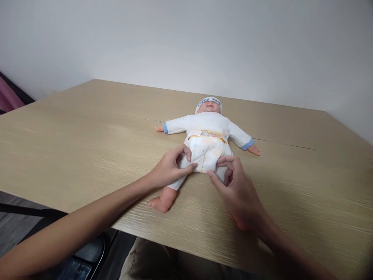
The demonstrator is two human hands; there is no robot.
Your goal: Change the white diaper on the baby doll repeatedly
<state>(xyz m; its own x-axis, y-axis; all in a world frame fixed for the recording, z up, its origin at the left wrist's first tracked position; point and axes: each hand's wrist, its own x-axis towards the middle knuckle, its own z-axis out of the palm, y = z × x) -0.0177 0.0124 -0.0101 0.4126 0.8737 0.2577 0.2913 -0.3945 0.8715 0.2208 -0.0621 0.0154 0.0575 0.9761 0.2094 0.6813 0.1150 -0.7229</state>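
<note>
A baby doll (208,121) in white clothes with blue cuffs lies on its back, head toward the wall and arms spread. Around its hips sits a white diaper (206,151) with an orange printed waistband. My left hand (175,165) pinches the diaper's edge at the leg on the left, thumb and fingers bent. On the other side, my right hand (233,177) pinches the opposite leg edge between thumb and fingers. The doll's foot on the left shows below my left hand; its other leg is mostly hidden behind my right hand.
The doll rests on a wooden table (87,147) with a thin seam across it. A pale wall (186,46) stands behind. Below the front edge are a dark chair (90,252) and my lap. Something pink (8,95) shows at the far left.
</note>
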